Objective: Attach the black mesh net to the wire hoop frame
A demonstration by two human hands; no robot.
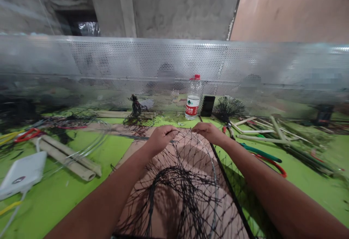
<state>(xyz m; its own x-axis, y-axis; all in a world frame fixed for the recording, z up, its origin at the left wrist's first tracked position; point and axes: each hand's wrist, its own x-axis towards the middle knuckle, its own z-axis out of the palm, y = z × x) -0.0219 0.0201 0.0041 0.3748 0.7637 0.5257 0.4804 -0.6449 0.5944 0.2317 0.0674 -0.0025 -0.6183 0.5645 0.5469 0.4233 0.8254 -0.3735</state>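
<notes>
A black knotted net hangs in front of me over a brownish board, partly bunched into dark strands in the middle. At the net's far edge, my left hand pinches it between thumb and fingers. A short way to the right, my right hand is also closed on that edge, fingers bent downward. A thin pale wire curves from near my right hand down through the mesh. Whether the wire's end lies in either hand's fingertips is too small to tell.
Behind my hands stand a water bottle and a black phone, before a perforated metal screen. Bamboo pieces, a wire coil and a white power bank lie left; pliers and sticks lie right.
</notes>
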